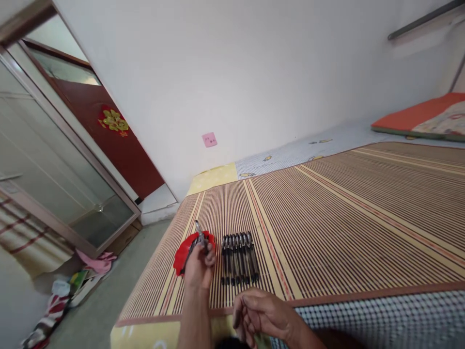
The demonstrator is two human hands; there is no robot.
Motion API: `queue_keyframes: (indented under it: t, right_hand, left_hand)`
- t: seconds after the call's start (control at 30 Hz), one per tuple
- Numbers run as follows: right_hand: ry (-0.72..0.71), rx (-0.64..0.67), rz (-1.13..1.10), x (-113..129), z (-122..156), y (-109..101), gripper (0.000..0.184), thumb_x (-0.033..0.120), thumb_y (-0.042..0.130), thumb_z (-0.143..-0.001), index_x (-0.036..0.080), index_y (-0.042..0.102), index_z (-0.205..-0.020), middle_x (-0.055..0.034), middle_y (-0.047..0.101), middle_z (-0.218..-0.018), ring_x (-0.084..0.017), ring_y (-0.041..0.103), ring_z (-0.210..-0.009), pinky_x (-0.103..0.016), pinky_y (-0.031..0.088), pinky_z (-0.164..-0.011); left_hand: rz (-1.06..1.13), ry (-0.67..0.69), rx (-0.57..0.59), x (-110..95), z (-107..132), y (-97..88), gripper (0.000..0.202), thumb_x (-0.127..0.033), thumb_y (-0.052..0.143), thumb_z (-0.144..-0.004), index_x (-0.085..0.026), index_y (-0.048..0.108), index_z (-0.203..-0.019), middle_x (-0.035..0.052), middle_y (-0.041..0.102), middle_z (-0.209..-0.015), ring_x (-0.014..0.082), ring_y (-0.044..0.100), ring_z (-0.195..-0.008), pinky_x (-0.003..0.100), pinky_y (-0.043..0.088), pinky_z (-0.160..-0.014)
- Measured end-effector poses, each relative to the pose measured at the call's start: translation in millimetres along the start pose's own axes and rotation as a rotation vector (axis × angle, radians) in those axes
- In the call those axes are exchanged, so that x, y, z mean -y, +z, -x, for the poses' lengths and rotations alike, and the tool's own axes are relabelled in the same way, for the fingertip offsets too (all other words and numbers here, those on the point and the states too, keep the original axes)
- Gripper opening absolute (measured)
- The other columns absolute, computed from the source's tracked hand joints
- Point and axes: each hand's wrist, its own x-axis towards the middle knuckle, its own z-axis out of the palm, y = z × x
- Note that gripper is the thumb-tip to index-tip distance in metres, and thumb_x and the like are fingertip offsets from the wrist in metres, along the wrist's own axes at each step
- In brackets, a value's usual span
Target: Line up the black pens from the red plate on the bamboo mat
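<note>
My left hand (199, 265) is closed around a dark pen (198, 226) with a silvery end that points up and away from me. It is over a red pouch-like holder (180, 256), and another dark, slim item lies partly hidden on the red material. To the right, several black pens with clear barrels (240, 259) lie side by side in a neat row on the striped mat (308, 232). My right hand (263, 312) hovers nearer to me, just below the row, its fingers curled in and no object visible in them.
The mat covers a bed with a yellow and blue patterned sheet (214, 178). An orange-edged pillow (410, 115) lies at the far right. A pink note (209, 140) is on the white wall. Left of the bed are floor, a glass-panelled door (72, 145) and piled cloths (51, 310).
</note>
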Motion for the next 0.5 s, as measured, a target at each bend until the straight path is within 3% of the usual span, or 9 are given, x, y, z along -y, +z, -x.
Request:
queue_keyframes:
  t: [0.17,0.27,0.33,0.4,0.5]
  right_hand:
    - [0.005,-0.054,0.066,1.3,17.3,9.8,0.05,0.056,0.068,-0.081,0.006,0.07,-0.081,-0.0105,0.071,-0.068,-0.01,0.063,-0.049,-0.017,0.047,-0.047]
    - [-0.078,-0.123,0.082,40.7,23.5,16.2,0.047,0.053,0.07,-0.082,0.007,0.072,-0.082,-0.0099,0.069,-0.066,-0.011,0.062,-0.049,-0.018,0.044,-0.045]
    - [-0.293,-0.352,0.034,84.0,20.7,15.4,0.032,0.044,0.073,-0.084,0.012,0.071,-0.085,-0.0054,0.068,-0.067,-0.009,0.056,-0.047,-0.018,0.041,-0.041]
    - [-0.488,-0.491,-0.018,125.3,12.3,8.1,0.02,0.04,0.07,-0.087,0.02,0.07,-0.091,0.0002,0.069,-0.077,-0.005,0.055,-0.055,-0.015,0.044,-0.051]
    - [-0.677,-0.842,-0.052,151.7,-4.0,-12.5,0.02,0.034,0.079,-0.077,0.017,0.071,-0.082,-0.0009,0.067,-0.072,-0.009,0.056,-0.059,-0.018,0.045,-0.05]
  left_hand:
    - [0.321,-0.057,0.126,25.7,17.3,52.5,0.049,-0.051,0.078,-0.065,-0.018,0.052,-0.091,-0.0068,0.046,-0.062,0.0047,0.034,-0.043,0.017,0.024,-0.041]
    - [0.427,-0.054,0.172,29.5,11.8,71.5,0.048,-0.051,0.081,-0.068,-0.017,0.055,-0.092,-0.0077,0.045,-0.058,0.0037,0.03,-0.042,0.015,0.022,-0.039]
    - [0.47,-0.044,0.189,30.4,9.2,79.5,0.044,-0.047,0.082,-0.07,-0.017,0.057,-0.091,-0.0073,0.046,-0.058,0.0041,0.033,-0.043,0.015,0.022,-0.038]
    - [0.505,-0.047,0.192,32.2,9.6,85.6,0.043,-0.042,0.085,-0.068,-0.016,0.058,-0.09,-0.0059,0.05,-0.061,0.0052,0.042,-0.048,0.014,0.03,-0.04]
    - [0.521,-0.106,0.186,38.5,16.0,93.8,0.044,-0.038,0.089,-0.064,-0.016,0.058,-0.087,-0.0029,0.058,-0.068,0.0068,0.052,-0.056,0.015,0.04,-0.047]
